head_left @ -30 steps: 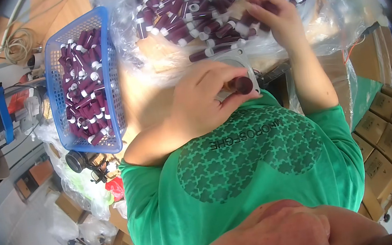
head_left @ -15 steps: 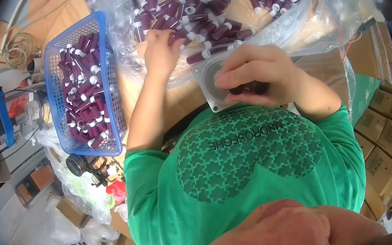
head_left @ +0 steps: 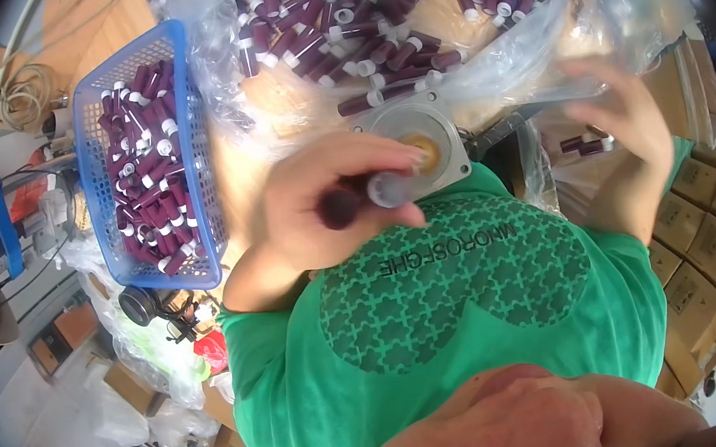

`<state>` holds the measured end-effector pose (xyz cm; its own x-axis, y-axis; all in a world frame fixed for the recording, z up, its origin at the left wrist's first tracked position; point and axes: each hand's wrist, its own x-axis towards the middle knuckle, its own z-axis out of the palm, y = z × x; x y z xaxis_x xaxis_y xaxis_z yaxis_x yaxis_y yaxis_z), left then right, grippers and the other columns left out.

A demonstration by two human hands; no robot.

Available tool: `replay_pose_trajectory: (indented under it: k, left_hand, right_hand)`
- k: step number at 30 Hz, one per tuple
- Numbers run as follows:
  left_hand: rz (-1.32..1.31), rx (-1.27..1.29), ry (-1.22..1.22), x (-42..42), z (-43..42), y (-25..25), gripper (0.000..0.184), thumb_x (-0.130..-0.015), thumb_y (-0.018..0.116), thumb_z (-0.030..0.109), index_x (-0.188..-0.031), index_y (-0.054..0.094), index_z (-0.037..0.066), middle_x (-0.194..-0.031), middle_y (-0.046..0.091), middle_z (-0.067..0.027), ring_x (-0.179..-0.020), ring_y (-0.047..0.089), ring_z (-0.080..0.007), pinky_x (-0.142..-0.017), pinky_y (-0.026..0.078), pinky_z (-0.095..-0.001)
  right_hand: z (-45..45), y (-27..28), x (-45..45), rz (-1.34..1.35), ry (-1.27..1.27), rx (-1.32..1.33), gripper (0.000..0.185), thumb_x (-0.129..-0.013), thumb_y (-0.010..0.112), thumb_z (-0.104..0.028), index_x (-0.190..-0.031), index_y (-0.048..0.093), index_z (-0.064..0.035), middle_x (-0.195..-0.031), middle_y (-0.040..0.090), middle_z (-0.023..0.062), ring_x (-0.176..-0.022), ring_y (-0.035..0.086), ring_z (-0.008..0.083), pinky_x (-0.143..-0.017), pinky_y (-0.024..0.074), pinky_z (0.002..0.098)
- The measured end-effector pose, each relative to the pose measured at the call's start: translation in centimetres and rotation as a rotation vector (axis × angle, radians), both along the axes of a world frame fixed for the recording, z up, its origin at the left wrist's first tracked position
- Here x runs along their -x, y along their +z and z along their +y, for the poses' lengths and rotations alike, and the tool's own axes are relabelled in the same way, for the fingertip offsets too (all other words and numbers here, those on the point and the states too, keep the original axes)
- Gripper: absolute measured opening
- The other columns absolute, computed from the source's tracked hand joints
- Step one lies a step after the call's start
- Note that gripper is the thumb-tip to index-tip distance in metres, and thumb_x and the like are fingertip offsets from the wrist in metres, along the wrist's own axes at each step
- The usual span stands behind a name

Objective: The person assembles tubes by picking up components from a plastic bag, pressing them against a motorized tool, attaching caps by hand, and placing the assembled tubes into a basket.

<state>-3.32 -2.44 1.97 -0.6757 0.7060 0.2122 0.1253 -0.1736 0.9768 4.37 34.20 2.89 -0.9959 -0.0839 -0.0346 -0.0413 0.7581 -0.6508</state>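
My left hand (head_left: 306, 208) is curled in front of my chest, fingers closed around a dark purple tube (head_left: 340, 207). A translucent whitish end (head_left: 388, 190) shows between the same fingers; whether it belongs to this tube or to a second one, I cannot tell. Just beyond the fingertips is a square metal fixture (head_left: 445, 112) with a round, yellowish centre. My right hand (head_left: 629, 120) is off to the right, slightly blurred, fingers apart and holding nothing visible. Below it a few purple tubes (head_left: 587, 143) lie in an open carton (head_left: 563, 169).
A blue plastic basket (head_left: 202, 153) full of white-capped purple tubes stands on the left. Ahead, clear plastic sheeting (head_left: 529, 79) holds a large pile of similar tubes (head_left: 394, 15). Cardboard boxes (head_left: 702, 296) are stacked at right. Cables and a clamp-like device (head_left: 141, 304) lie at left.
My left hand has come back from the tube pile to the fixture with a tube in it. My right hand has left the fixture, moved right over the carton and let go of its dark tubes.
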Motion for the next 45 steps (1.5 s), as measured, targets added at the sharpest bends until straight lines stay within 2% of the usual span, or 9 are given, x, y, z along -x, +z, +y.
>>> replay_pose_trajectory:
  k: [8, 11, 20, 23, 28, 34, 37, 41, 45]
  left_hand:
    - [0.115, 0.165, 0.142, -2.1, 2.6, -0.6, 0.035, -0.070, 0.077, 0.001, -0.103, 0.065, 0.006, -0.096, 0.066, -0.0106, -0.080, 0.067, -0.0215, -0.069, 0.054, -0.0292]
    - [0.393, 0.179, 0.151, -1.8, 2.9, -1.0, 0.042, -0.071, 0.074, -0.010, -0.109, 0.060, 0.002, -0.097, 0.064, -0.0116, -0.083, 0.063, -0.0163, -0.069, 0.051, -0.0250]
    - [0.089, 0.003, 0.184, -2.2, 2.8, -2.0, 0.043, -0.067, 0.081, 0.002, -0.104, 0.059, 0.004, -0.095, 0.064, -0.0091, -0.079, 0.063, -0.0144, -0.066, 0.052, -0.0241]
    - [0.219, 0.063, 0.634, -0.4, -1.3, -0.3, 0.043, -0.068, 0.081, 0.004, -0.105, 0.059, 0.004, -0.096, 0.063, -0.0094, -0.082, 0.061, -0.0160, -0.070, 0.050, -0.0272]
    - [1.003, 1.174, 1.229, 3.7, -9.2, 0.4, 0.049, -0.068, 0.083, 0.029, -0.108, 0.064, 0.010, -0.107, 0.060, -0.0123, -0.106, 0.051, -0.0300, -0.093, 0.038, -0.0407]
    - [0.521, 0.771, 0.638, 7.9, 0.3, -11.5, 0.019, -0.080, 0.068, 0.016, -0.093, 0.066, 0.003, -0.096, 0.062, -0.0168, -0.095, 0.058, -0.0326, -0.083, 0.046, -0.0391]
    - [0.673, 0.871, 0.597, 8.0, 1.8, -15.6, 0.023, -0.080, 0.067, 0.017, -0.096, 0.064, 0.002, -0.099, 0.060, -0.0158, -0.096, 0.055, -0.0339, -0.082, 0.045, -0.0423]
    - [0.860, 0.826, 0.577, 7.4, 1.2, -17.0, 0.025, -0.079, 0.067, 0.018, -0.097, 0.062, 0.002, -0.105, 0.057, -0.0133, -0.101, 0.051, -0.0334, -0.083, 0.044, -0.0429]
    - [0.627, 0.594, 0.693, 6.1, 0.4, -13.4, 0.018, -0.082, 0.065, 0.009, -0.098, 0.063, 0.002, -0.089, 0.062, -0.0098, -0.077, 0.059, -0.0298, -0.072, 0.048, -0.0367]
  right_hand:
    - [-7.0, -16.6, 11.8, 0.156, -0.049, -0.252, 0.026, -0.079, 0.069, -0.028, -0.093, 0.066, -0.0063, -0.091, 0.065, 0.0121, -0.085, 0.063, 0.0295, -0.075, 0.0484, 0.0382]
    - [-7.0, -14.7, 11.4, 0.062, -0.135, -0.230, 0.025, -0.080, 0.068, -0.025, -0.098, 0.064, -0.0078, -0.094, 0.065, 0.0121, -0.087, 0.063, 0.0296, -0.075, 0.0488, 0.0379]
    - [-6.6, -12.7, 10.2, 0.157, -0.125, -0.147, 0.023, -0.081, 0.066, -0.018, -0.100, 0.061, -0.0076, -0.092, 0.063, 0.0129, -0.088, 0.062, 0.0300, -0.077, 0.0490, 0.0372]
    - [-5.9, -16.6, 11.5, 0.027, -0.045, -0.248, 0.023, -0.080, 0.065, -0.018, -0.100, 0.061, -0.0069, -0.096, 0.062, 0.0132, -0.092, 0.062, 0.0308, -0.078, 0.0493, 0.0405]
    - [-6.1, -16.5, 11.8, 0.185, -0.207, -0.303, 0.026, -0.079, 0.066, -0.019, -0.103, 0.060, -0.0089, -0.101, 0.058, 0.0137, -0.092, 0.061, 0.0343, -0.079, 0.0489, 0.0432]
    - [-4.6, -17.0, 12.3, 0.390, -0.134, -0.405, 0.036, -0.078, 0.071, -0.022, -0.108, 0.057, -0.0068, -0.097, 0.059, 0.0143, -0.085, 0.061, 0.0316, -0.073, 0.0503, 0.0391]
    - [-7.0, -9.8, 9.9, 0.047, -0.330, 0.064, 0.032, -0.079, 0.073, -0.022, -0.103, 0.060, -0.0046, -0.088, 0.062, 0.0107, -0.076, 0.062, 0.0230, -0.069, 0.0502, 0.0307]
    - [-10.5, -3.9, 4.8, 0.188, -0.052, 0.607, 0.025, -0.076, 0.077, -0.017, -0.093, 0.063, -0.0054, -0.084, 0.064, 0.0047, -0.074, 0.061, 0.0130, -0.067, 0.0480, 0.0240]
    - [-13.3, -0.3, 3.4, 0.475, 0.426, 0.166, 0.032, -0.069, 0.078, -0.024, -0.088, 0.057, -0.0085, -0.079, 0.056, 0.0044, -0.073, 0.056, 0.0219, -0.065, 0.0457, 0.0316]
